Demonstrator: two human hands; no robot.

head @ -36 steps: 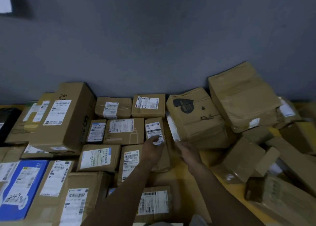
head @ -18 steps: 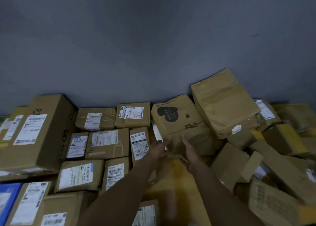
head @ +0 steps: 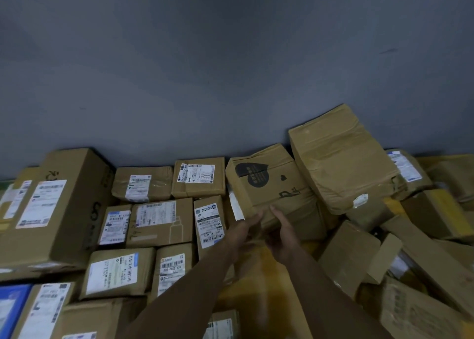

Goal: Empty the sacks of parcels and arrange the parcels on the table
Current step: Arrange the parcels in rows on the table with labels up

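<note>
Many brown cardboard parcels cover the yellow table [head: 272,287]. Those on the left lie in neat rows with white labels up, among them a narrow labelled parcel [head: 209,222]. At the centre a tilted box with a black heart print [head: 269,184] leans toward the wall. My left hand [head: 243,231] and my right hand [head: 280,232] both reach to that box's near lower edge, fingers stretched out and touching it. Neither hand holds anything.
A big box [head: 61,205] stands at the left. A large taped box [head: 341,156] leans on the grey wall [head: 230,69] at the right, above a loose heap of parcels [head: 410,249]. A blue parcel [head: 12,310] lies at the bottom left.
My left hand has left the narrow labelled parcel and moved right. Both hands have reached forward to the heart-print box. The view has shifted right and up.
</note>
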